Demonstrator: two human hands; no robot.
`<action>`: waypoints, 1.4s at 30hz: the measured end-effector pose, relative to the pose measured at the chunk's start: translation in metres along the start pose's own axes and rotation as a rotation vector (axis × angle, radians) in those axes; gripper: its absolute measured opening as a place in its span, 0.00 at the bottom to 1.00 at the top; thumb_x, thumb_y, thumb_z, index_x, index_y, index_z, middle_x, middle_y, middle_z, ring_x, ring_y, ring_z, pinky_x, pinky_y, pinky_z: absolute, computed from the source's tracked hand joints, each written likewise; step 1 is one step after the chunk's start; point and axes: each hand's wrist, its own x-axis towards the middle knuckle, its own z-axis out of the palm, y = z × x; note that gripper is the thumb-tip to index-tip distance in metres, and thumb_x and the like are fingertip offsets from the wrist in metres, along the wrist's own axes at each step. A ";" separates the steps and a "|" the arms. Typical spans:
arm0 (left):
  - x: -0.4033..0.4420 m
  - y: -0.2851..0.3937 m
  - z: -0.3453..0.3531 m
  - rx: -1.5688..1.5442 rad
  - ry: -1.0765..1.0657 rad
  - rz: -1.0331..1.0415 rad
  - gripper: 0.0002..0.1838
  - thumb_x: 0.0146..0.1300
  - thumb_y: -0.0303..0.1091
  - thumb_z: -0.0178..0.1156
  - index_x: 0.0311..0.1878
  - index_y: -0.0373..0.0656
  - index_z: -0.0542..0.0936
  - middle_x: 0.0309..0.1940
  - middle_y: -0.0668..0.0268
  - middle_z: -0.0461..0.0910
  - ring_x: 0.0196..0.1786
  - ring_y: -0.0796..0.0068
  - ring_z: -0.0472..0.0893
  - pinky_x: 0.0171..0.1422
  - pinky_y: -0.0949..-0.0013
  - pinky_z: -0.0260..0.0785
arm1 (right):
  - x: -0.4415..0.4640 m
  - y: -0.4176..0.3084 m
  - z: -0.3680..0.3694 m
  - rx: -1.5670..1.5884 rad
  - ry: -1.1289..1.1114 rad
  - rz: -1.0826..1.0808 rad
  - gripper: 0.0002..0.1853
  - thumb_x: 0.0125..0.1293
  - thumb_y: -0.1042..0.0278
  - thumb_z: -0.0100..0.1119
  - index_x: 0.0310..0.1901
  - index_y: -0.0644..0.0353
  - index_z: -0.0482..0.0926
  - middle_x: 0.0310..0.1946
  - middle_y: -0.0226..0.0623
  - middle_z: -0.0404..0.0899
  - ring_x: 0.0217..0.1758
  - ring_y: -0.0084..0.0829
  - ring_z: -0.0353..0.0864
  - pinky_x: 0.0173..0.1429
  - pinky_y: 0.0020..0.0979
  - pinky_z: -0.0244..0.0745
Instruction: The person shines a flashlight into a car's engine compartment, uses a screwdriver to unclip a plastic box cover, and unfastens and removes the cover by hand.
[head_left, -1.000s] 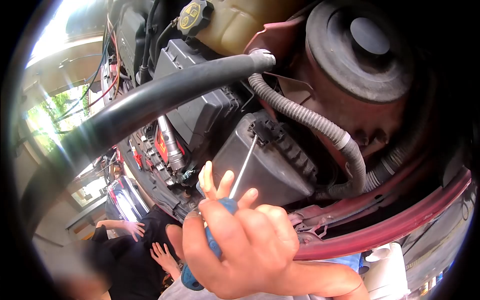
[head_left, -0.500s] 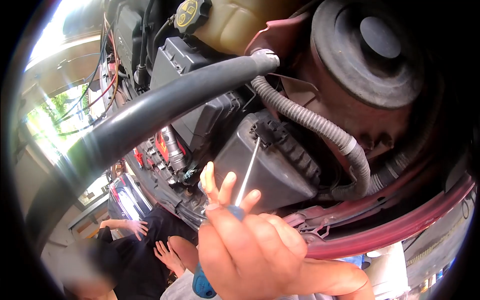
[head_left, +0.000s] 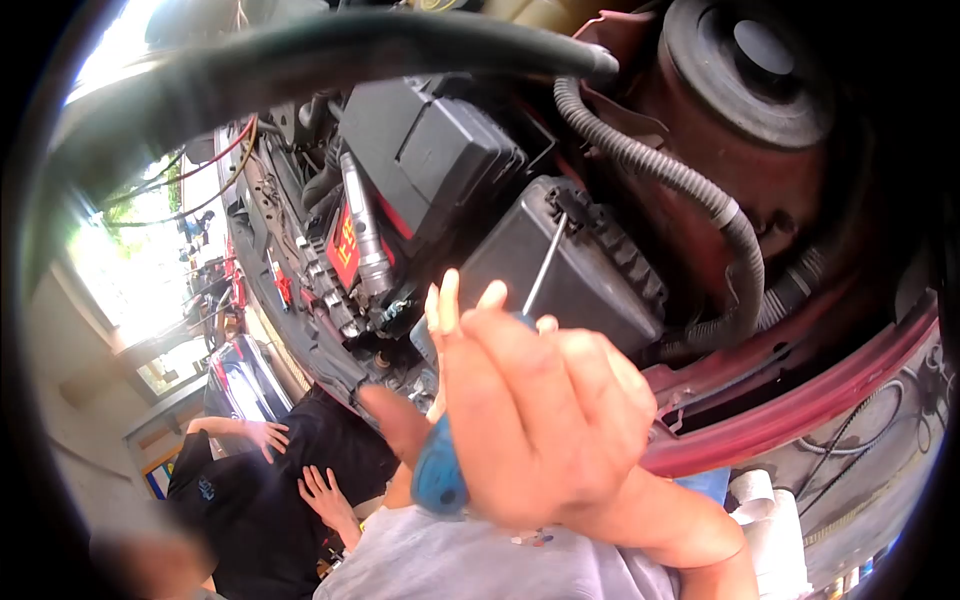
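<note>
Right hand (head_left: 550,430), fingers curled tightly around the blue handle (head_left: 438,475) of a screwdriver (head_left: 544,270). Thin shaft slanting up from the fist, tip at a black clip (head_left: 574,213) on the upper end of a dark plastic box (head_left: 575,285). Left hand (head_left: 449,305) mostly hidden behind the right; fingertips raised and parted, any hold impossible to tell. Above and right of the box, a ribbed hose (head_left: 665,171); to the left, a flashlight (head_left: 364,235). At lower left, a co-worker (head_left: 270,510) in black.
</note>
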 end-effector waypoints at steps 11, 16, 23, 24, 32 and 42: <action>0.024 0.010 0.000 -0.034 -0.117 0.004 0.29 0.77 0.47 0.52 0.78 0.53 0.66 0.81 0.54 0.55 0.83 0.44 0.47 0.85 0.47 0.38 | 0.002 0.005 0.002 -0.007 0.042 -0.028 0.17 0.69 0.59 0.65 0.29 0.64 0.79 0.31 0.38 0.79 0.23 0.29 0.70 0.24 0.29 0.70; 0.028 0.004 0.008 0.092 0.015 0.088 0.28 0.74 0.44 0.56 0.76 0.52 0.70 0.79 0.50 0.59 0.80 0.41 0.55 0.81 0.43 0.49 | 0.002 -0.002 -0.009 -0.044 -0.109 0.032 0.14 0.57 0.60 0.76 0.39 0.60 0.87 0.38 0.33 0.84 0.26 0.29 0.74 0.28 0.27 0.71; 0.044 -0.031 0.032 0.265 0.294 0.311 0.28 0.70 0.39 0.63 0.72 0.50 0.74 0.75 0.44 0.63 0.75 0.37 0.65 0.75 0.38 0.64 | 0.004 0.006 -0.015 0.038 -0.088 0.054 0.09 0.60 0.65 0.70 0.36 0.60 0.85 0.38 0.35 0.85 0.27 0.29 0.77 0.29 0.27 0.72; 0.043 -0.022 0.030 0.262 0.248 0.243 0.30 0.72 0.41 0.61 0.75 0.49 0.71 0.76 0.41 0.61 0.76 0.36 0.64 0.76 0.36 0.62 | 0.004 0.004 -0.015 0.044 -0.090 0.058 0.09 0.60 0.64 0.70 0.36 0.61 0.84 0.38 0.35 0.84 0.26 0.29 0.76 0.29 0.27 0.71; 0.068 0.034 -0.019 0.185 -0.197 0.047 0.39 0.74 0.41 0.49 0.83 0.36 0.51 0.79 0.30 0.44 0.81 0.24 0.48 0.81 0.30 0.47 | 0.002 0.007 -0.005 0.096 0.016 0.022 0.12 0.60 0.63 0.69 0.31 0.64 0.80 0.36 0.38 0.82 0.22 0.28 0.69 0.23 0.28 0.66; 0.077 -0.008 0.024 0.138 0.145 0.156 0.35 0.61 0.25 0.65 0.73 0.43 0.69 0.70 0.44 0.68 0.68 0.42 0.74 0.71 0.47 0.69 | 0.001 0.006 -0.004 0.097 0.019 0.019 0.09 0.58 0.66 0.67 0.31 0.64 0.80 0.35 0.39 0.81 0.22 0.28 0.71 0.23 0.29 0.66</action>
